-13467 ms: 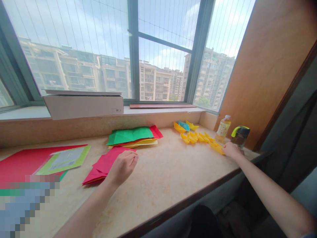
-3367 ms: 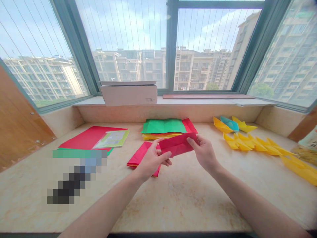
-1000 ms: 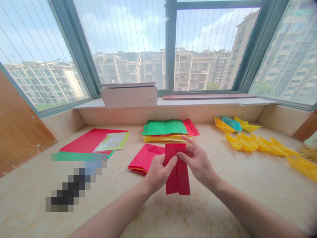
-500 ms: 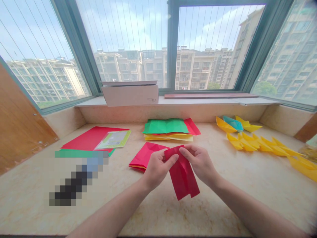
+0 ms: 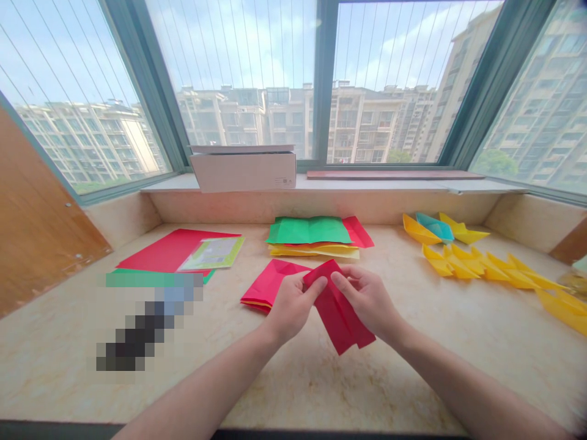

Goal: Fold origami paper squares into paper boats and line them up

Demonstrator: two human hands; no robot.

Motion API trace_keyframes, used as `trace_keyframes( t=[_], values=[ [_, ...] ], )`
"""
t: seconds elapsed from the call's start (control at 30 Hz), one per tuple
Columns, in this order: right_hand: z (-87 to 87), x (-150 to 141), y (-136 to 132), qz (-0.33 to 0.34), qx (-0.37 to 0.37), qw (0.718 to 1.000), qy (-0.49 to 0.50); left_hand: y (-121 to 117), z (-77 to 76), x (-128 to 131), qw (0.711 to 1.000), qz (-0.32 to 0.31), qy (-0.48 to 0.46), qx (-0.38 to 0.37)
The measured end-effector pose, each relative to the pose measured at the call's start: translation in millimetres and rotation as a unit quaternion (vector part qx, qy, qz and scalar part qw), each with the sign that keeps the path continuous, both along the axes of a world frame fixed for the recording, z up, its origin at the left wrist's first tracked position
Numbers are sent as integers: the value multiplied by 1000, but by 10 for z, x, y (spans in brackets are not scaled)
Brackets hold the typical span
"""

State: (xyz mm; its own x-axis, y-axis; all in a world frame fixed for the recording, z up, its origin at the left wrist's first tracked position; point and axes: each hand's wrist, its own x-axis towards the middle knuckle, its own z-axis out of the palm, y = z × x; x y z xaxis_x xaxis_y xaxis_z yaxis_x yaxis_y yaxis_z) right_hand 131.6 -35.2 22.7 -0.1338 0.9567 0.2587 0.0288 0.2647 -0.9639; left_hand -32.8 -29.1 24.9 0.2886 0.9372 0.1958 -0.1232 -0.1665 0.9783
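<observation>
Between my two hands hangs a folded strip of red paper (image 5: pixel 342 318), held above the counter and tilted down to the right. My left hand (image 5: pixel 293 302) pinches its upper left edge, thumb on top. My right hand (image 5: pixel 364 293) grips the upper right edge the same way; its other fingers are behind the paper. Just behind my left hand lies a stack of folded red paper (image 5: pixel 270 281) with a yellow layer at its edge. Farther back sits a pile of creased sheets with a green sheet (image 5: pixel 309 230) on top, over red and yellow ones.
Flat red sheets (image 5: pixel 160 249) with a clear packet (image 5: pixel 213 253) lie at the left, near a pixelated dark object (image 5: pixel 142 330). Several yellow paper boats (image 5: pixel 477 263) and a blue one (image 5: pixel 435 227) stand at the right. A white box (image 5: pixel 243 171) rests on the window ledge.
The red strip has swung slightly, its lower end moving up and to the right. Both hands keep their pinch on it. The whole view has shifted a little.
</observation>
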Motion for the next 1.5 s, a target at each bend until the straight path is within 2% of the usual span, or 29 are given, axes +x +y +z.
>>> trace_keyframes(
  t=[0.13,0.27,0.63,0.73,0.93,1.07,1.27,1.5],
  values=[
    [-34,1,13,-40,3,999,-27,-6,-4,2,1000,-10,3,10],
    [-28,-1,8,-46,3,998,-31,-9,-8,-3,1000,-10,7,16],
    [19,24,32,59,-26,998,-13,-10,-18,-22,993,18,70,88],
    [29,46,42,57,-38,998,-10,-21,-18,-23,992,22,84,86],
    [85,69,32,44,-25,997,-51,11,-19,-40,991,89,85,53],
    [83,75,46,39,-26,997,-61,7,-12,-39,994,62,66,52],
    [59,69,58,49,-31,997,-44,-16,4,-40,993,55,74,68],
    [94,82,31,52,-37,997,-45,-46,35,-19,996,57,61,40]
  ],
)
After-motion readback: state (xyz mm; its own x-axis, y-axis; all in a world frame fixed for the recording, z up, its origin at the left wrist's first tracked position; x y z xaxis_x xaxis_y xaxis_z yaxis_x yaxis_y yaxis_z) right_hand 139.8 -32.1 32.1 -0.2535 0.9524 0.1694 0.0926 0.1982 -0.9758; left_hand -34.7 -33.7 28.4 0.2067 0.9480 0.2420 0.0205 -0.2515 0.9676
